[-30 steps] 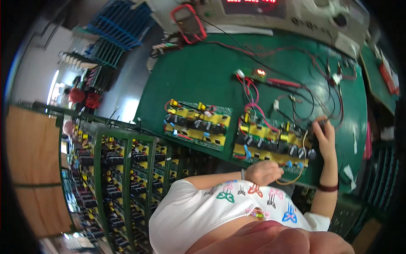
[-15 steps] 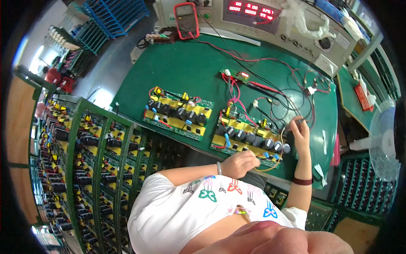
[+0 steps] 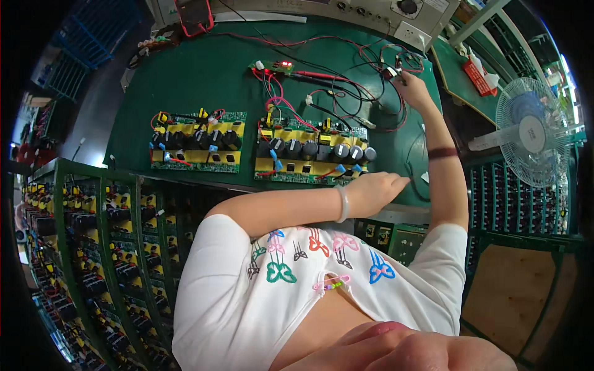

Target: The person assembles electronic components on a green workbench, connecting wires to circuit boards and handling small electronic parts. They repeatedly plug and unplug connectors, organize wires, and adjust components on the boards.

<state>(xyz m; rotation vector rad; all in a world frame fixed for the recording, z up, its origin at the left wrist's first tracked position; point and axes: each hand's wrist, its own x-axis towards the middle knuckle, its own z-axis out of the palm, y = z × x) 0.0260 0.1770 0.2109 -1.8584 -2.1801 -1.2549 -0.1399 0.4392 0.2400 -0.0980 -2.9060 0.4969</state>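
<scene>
My right hand (image 3: pixel 413 89) reaches far over the green bench, its fingers closed at a white and black wire connector (image 3: pixel 390 73) among red and black leads. My left hand (image 3: pixel 376 191) is at the bench's front edge, palm down, fingers bent and pressed together; whatever they may hold is hidden. Just left of it lies a circuit board (image 3: pixel 303 168) with black capacitors, yellow parts and blue components. Pink and red wires run from this board to a small green meter board (image 3: pixel 281 65) with a lit red display. A second, similar circuit board (image 3: pixel 197 161) lies farther left.
Red and black test probes (image 3: pixel 318 75) and tangled cables cross the bench (image 3: pixel 185 74). Instrument housing (image 3: pixel 371 11) lines the back, beside a red-framed multimeter (image 3: pixel 195 21). At right stand a fan (image 3: pixel 531 133) and a red basket (image 3: pixel 479 77). Racks of boards (image 3: pixel 124 247) fill the left.
My view has shifted. The right hand has moved away from the near board, out to the connector. The left hand has moved right, off that board. The yellow wire between my hands is out of sight.
</scene>
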